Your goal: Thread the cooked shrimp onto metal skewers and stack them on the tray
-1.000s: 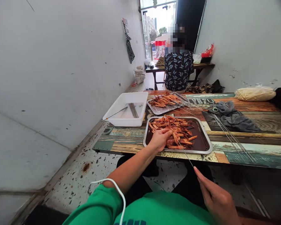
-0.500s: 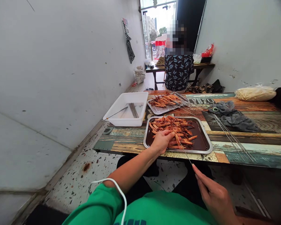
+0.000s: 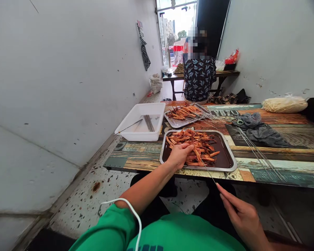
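My left hand (image 3: 180, 156) pinches a long, thin reddish-brown piece of meat (image 3: 197, 153) over the near metal tray (image 3: 229, 158). A thin metal skewer (image 3: 209, 172) runs from that piece down to my right hand (image 3: 240, 211), whose thumb and forefinger close on its lower end. How far the skewer's tip goes into the meat cannot be made out. Under my left hand, a heap of similar pieces (image 3: 176, 137) lies in dark liquid in the tray.
A white plastic tub (image 3: 159, 136) holding several skewers stands left. Behind is a second tray (image 3: 172, 122) with skewered pieces. Loose skewers (image 3: 261, 155) and a grey cloth (image 3: 267, 135) lie right, near a bagged pale bundle (image 3: 285, 104). Another person (image 3: 199, 78) sits beyond the table.
Both hands stay nearly in place, with the right hand shifting very slightly to the right and down. The skewer still points into the held meat. Beyond the doorway, another figure has come into view.
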Motion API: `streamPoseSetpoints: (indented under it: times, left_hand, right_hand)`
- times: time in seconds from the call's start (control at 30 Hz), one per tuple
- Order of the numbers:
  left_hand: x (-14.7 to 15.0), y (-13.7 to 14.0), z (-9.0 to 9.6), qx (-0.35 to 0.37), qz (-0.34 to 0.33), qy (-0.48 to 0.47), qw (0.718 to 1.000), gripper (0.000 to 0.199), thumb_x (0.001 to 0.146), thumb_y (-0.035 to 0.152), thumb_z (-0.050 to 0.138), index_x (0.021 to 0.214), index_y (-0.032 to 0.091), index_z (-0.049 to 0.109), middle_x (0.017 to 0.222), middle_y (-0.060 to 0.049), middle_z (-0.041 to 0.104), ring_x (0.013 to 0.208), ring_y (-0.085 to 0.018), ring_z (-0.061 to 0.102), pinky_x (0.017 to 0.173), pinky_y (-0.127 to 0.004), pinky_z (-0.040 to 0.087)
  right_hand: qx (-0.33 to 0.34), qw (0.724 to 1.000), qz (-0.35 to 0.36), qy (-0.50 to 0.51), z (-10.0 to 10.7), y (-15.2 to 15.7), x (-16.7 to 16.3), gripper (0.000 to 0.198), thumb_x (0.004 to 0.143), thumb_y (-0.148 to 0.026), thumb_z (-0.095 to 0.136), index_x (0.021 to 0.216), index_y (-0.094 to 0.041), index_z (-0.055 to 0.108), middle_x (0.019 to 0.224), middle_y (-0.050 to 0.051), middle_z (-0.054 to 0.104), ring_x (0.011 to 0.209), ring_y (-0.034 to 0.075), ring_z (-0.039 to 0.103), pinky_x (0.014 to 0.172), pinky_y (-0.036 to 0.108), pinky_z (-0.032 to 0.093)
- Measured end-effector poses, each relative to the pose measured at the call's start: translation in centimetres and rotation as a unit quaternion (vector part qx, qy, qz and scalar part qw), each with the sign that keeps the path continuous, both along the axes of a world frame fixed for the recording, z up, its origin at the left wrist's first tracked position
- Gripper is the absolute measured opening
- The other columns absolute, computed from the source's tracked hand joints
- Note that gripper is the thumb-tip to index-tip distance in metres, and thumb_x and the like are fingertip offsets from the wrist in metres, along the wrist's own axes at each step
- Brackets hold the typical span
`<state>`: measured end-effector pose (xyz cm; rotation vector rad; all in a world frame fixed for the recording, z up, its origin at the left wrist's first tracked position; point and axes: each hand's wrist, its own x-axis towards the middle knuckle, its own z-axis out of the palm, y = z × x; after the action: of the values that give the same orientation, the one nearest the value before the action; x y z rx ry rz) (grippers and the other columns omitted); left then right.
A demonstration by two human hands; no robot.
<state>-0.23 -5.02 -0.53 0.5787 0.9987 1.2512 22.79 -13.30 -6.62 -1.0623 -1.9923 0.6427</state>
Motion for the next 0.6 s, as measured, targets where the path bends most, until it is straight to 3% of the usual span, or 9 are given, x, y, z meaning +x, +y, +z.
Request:
streamPoseSetpoints:
  times: [0.17,0.37,0.6]
  left_hand:
    - [0.17,-0.11,0.38,-0.003,-0.008,-0.009,1.0,0.009,0.079,0.018,0.061,0.077,0.009,0.06,0.073,-0.01,0.07,0.069,-0.019,0.069,0.073,-0.035,0.055]
    - [0.46,-0.2,0.28,-0.011,-0.011,-0.018,1.0,0.011,0.078,0.018,0.062,0.073,0.009,0.058,0.076,-0.012,0.07,0.069,-0.019,0.069,0.072,-0.035,0.055]
    - [0.43,-0.33,-0.09,0.0,-0.006,0.019,1.0,0.016,0.072,0.021,0.069,0.076,0.008,0.06,0.073,-0.008,0.069,0.065,-0.016,0.067,0.062,-0.027,0.055]
  right_hand:
    - [0.06,0.998,-0.004,-0.034,0.23,-0.36,-0.41,0.039,0.086,-0.016,0.05,0.123,-0.021,0.058,0.116,0.004,0.065,0.095,0.016,0.067,0.087,0.025,0.052]
    - [0.02,1.0,-0.018,-0.015,0.34,-0.14,-0.88,0.034,0.086,-0.021,0.05,0.118,-0.018,0.062,0.11,0.005,0.068,0.091,0.016,0.068,0.08,0.022,0.054]
    - [0.052,0.998,-0.012,-0.029,0.87,-0.22,-0.62,0.037,0.086,-0.018,0.05,0.121,-0.02,0.06,0.113,0.004,0.067,0.093,0.016,0.067,0.084,0.023,0.053]
